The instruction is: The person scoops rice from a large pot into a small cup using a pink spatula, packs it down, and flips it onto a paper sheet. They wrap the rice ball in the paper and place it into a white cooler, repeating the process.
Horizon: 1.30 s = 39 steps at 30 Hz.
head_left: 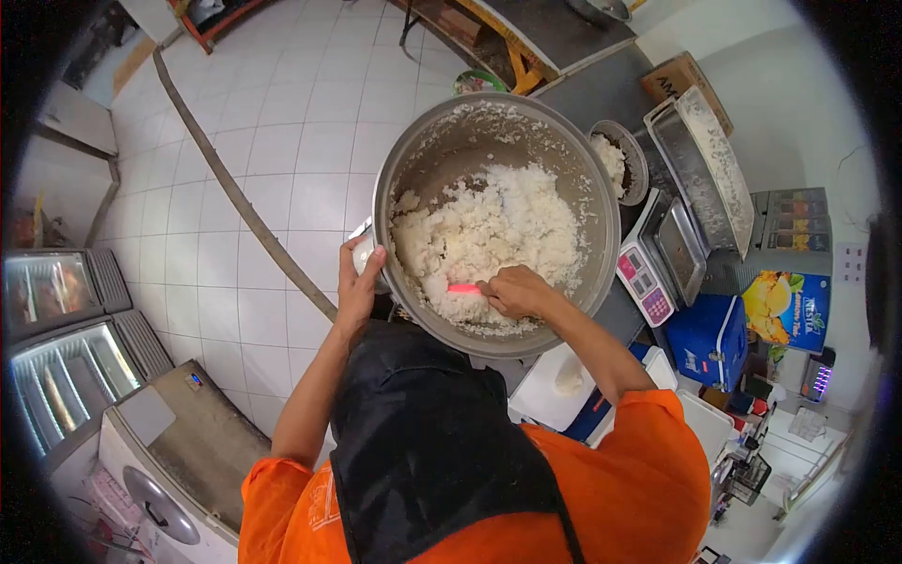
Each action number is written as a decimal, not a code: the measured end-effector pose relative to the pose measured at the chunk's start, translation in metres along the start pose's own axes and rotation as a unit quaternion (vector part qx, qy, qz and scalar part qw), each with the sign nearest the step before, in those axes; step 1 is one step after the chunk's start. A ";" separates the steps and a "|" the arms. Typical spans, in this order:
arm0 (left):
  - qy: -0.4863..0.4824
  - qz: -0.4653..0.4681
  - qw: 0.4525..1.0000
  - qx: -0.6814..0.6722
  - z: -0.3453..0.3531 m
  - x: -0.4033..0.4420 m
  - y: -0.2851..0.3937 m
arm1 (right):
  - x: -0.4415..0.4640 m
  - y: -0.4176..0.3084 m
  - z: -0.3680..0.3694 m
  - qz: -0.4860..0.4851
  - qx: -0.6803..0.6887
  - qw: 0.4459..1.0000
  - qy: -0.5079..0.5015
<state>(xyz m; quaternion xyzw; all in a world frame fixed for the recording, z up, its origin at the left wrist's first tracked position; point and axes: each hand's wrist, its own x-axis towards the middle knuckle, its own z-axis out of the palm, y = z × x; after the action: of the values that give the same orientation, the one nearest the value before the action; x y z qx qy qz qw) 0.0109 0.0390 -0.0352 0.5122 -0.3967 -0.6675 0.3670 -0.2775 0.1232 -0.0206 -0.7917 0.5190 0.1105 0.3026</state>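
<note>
The right hand (515, 291) is closed around a pink utensil (463, 289) in the rice (507, 226). The left hand (357, 293) curls by a white object (364, 256) at the left rim of the large pot (434, 160); its grip I cannot tell. To the right, 1 scale (645, 280) and 1 rice-filled bowl (641, 174) stand on the tabletop (587, 97).

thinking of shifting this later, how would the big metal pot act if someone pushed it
The pot would likely feel heavy, given the broad heap of rice inside. It probably wouldn't flex much, since its round metal wall looks rigid. The rice may shift little, as it looks clumped.
</note>
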 end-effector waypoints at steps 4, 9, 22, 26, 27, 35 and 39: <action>-0.009 -0.003 1.000 -0.024 -0.002 0.000 -0.002 | 0.002 0.019 0.009 -0.016 0.062 0.998 -0.021; -0.009 0.006 0.999 -0.038 -0.004 0.002 -0.003 | 0.019 0.059 0.012 -0.116 0.294 0.932 -0.179; -0.060 -0.148 0.953 -0.255 0.099 -0.040 0.062 | -0.058 0.025 -0.084 0.152 0.398 0.895 0.132; -0.149 -0.270 0.899 -0.312 0.149 -0.004 0.013 | -0.033 -0.060 -0.049 0.360 0.042 0.893 0.269; -0.165 -0.292 0.885 -0.324 0.155 0.013 -0.015 | -0.026 -0.082 -0.041 0.376 0.027 0.883 0.279; -0.213 -0.397 0.866 -0.218 0.163 0.029 -0.021 | -0.064 -0.086 -0.022 0.309 0.002 0.936 0.171; -0.301 -0.297 0.889 -0.176 0.157 0.032 -0.016 | -0.116 -0.081 -0.062 0.354 -0.008 0.905 0.236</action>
<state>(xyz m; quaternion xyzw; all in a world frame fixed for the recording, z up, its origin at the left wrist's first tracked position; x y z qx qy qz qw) -0.1505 0.0415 -0.0372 0.3077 -0.1930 -0.9264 0.0988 -0.2645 0.1965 0.1148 -0.5617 0.8201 0.0248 0.1059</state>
